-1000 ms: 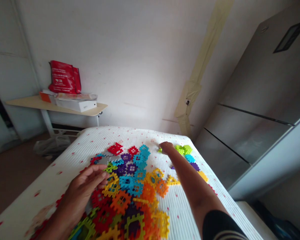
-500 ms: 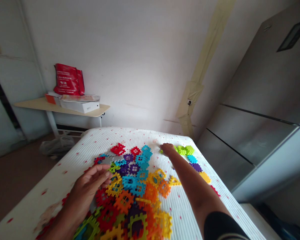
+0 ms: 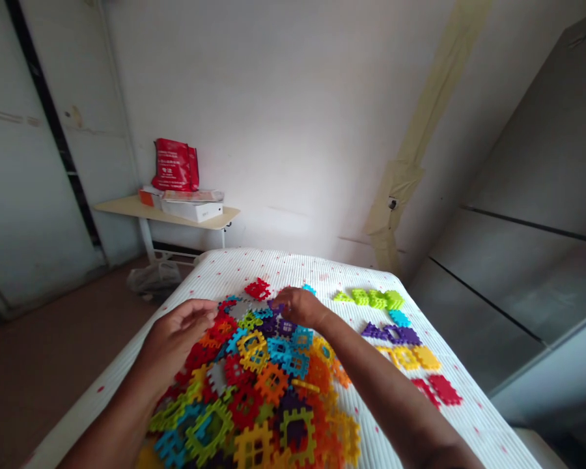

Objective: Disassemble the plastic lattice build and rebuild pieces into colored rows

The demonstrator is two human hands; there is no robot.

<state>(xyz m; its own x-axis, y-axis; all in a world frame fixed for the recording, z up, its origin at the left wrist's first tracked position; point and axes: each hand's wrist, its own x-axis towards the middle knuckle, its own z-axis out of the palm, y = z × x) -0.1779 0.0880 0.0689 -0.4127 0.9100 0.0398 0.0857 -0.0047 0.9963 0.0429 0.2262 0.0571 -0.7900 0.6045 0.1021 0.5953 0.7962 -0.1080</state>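
Observation:
A heap of toothed plastic building tiles in many colours lies on the bed-like surface. My left hand (image 3: 188,326) hovers by the heap's left edge with fingers apart and nothing visible in them, close to red tiles (image 3: 223,327). Over the far part of the heap, my right hand (image 3: 297,306) has its fingers bent down together beside purple tiles (image 3: 269,326). Its fingertips are partly hidden, and what they hold cannot be made out. Yellow tiles (image 3: 252,350), blue tiles (image 3: 279,350) and an orange window tile (image 3: 272,383) lie nearer me.
Rows of tiles lie at the right: green (image 3: 377,299), blue (image 3: 399,318), purple (image 3: 393,334), yellow (image 3: 405,357) and red (image 3: 444,389). A side table (image 3: 122,207) holds boxes and a red bag (image 3: 173,166). A grey fridge (image 3: 522,260) stands right.
My right hand has moved left from the green row to the far part of the heap. A small green tile now shows at the row's left end. The view has turned left.

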